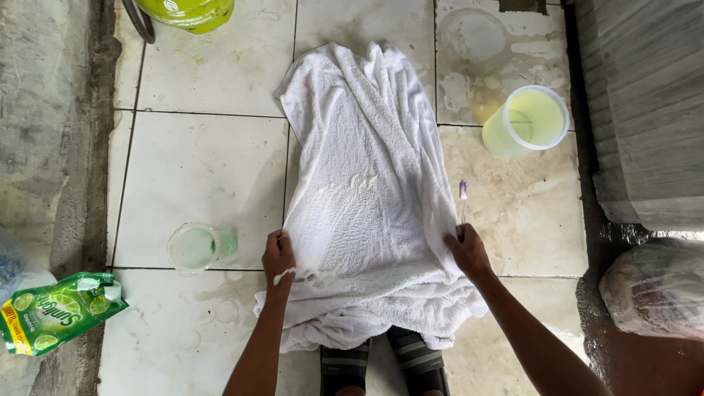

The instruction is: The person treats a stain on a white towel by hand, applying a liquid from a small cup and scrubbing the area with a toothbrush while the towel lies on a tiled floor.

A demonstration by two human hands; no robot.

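Both hands pinch the near end of the white towel (367,198) — the left hand (279,257) closed on one edge, the right hand (467,251) on the other, also clasping a small brush (463,199). The towel's long axis stretches straight ahead from both grips — each equally near.

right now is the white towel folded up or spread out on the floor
Mostly spread: the white towel lies lengthwise across the tiled floor, bunched at the near end, where the left hand and right hand grip its edges.
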